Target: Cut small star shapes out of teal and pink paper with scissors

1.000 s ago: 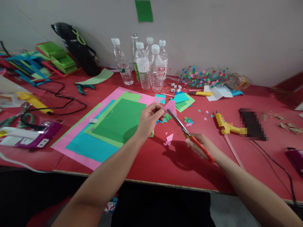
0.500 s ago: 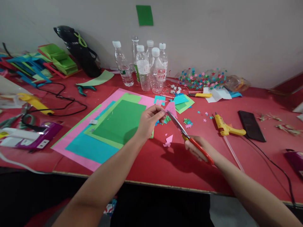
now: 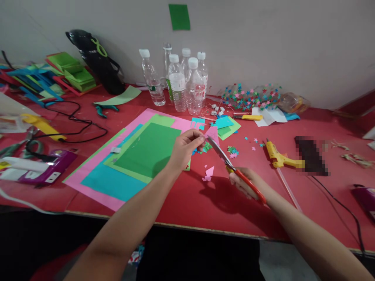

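Note:
My right hand (image 3: 244,183) grips a pair of scissors (image 3: 220,153) by the red handles, blades pointing up and left. The blade tips are just beside the fingertips of my left hand (image 3: 189,146), which is closed in a pinch. Whatever sits between those fingers is too small to make out. Behind the blade tips lies a pink paper piece (image 3: 213,133). Small paper stars (image 3: 233,151) in green, blue and pink rest on the table close by. Pink scraps (image 3: 208,173) lie below the blades.
Coloured paper sheets (image 3: 149,150) are stacked left of centre. Several plastic bottles (image 3: 176,84) stand along the wall, near a clear bottle dotted with stars (image 3: 249,97). At right are a yellow glue gun (image 3: 275,156) and a pixelated dark phone (image 3: 312,156). A purple power strip (image 3: 57,168) sits left.
Both hands and the scissors hold almost the same position. The view has shifted only slightly.

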A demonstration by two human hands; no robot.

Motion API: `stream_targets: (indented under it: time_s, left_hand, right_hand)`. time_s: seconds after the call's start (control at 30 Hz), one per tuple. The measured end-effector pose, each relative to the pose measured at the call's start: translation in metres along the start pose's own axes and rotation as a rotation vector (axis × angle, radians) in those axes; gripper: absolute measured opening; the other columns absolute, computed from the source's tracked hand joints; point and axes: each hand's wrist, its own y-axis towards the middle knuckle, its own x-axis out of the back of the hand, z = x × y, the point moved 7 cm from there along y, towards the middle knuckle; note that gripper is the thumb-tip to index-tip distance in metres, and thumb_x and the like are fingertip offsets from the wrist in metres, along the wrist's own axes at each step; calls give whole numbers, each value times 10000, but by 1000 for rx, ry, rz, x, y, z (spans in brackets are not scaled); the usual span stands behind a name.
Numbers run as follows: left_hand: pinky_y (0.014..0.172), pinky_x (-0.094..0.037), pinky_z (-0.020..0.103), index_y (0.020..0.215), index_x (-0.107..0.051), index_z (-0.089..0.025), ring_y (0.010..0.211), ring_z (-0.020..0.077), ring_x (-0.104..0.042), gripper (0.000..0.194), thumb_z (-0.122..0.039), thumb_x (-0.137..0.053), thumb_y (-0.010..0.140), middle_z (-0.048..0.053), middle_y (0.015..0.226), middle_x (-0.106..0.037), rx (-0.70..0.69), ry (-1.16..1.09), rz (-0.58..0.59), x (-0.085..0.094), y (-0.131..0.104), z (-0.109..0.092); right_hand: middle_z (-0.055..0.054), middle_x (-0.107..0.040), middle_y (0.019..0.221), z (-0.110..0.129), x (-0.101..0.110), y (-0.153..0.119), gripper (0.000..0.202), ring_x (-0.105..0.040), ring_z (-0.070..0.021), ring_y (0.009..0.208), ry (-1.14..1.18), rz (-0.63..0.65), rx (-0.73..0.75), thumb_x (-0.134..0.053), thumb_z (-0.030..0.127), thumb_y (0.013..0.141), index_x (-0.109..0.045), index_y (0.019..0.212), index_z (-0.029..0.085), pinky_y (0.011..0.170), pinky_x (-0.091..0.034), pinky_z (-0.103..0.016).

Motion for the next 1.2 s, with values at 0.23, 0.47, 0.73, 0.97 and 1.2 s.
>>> stream_targets:
  time_s: [0.23,0.47,0.73,0.97,1.2]
  left_hand:
    - [506,-426,191,689,-610,-160,518,57,-500,92,-226,-657,733,-26,593,-564,20,12,-6,2,1,3]
    - [505,-417,191,686,-610,-157,511,55,-493,105,-231,-660,741,-28,580,-559,31,-3,6,1,1,2]
    - [504,-418,189,712,-625,-149,512,59,-520,103,-234,-679,733,-17,586,-592,140,-128,-1,-3,-1,9]
    - [531,-440,175,729,-621,-147,538,58,-551,85,-218,-662,752,-7,621,-628,233,-236,20,-7,-3,17]
    - [524,-427,191,706,-604,-161,529,60,-511,91,-224,-642,761,-25,594,-573,69,-52,-15,-2,-2,2]
  right_hand:
    - [85,-355,410,-1,1,1,523,-325,-57,320,-8,-6,14,-522,703,758,-428,658,198,352,-223,-208]
    - [76,-375,440,-3,3,2,528,-331,-51,327,-37,-20,19,-513,704,764,-429,659,194,351,-240,-200]
    - [68,-385,427,4,-1,1,499,-336,-62,332,-3,-56,31,-544,672,751,-414,644,202,366,-237,-221]
    - [83,-371,408,-1,-1,2,471,-334,-63,328,-11,-68,65,-537,640,784,-418,654,202,374,-230,-222]
    - [79,-373,414,0,-1,3,475,-331,-59,332,-13,-39,60,-561,630,786,-402,643,206,366,-234,-216]
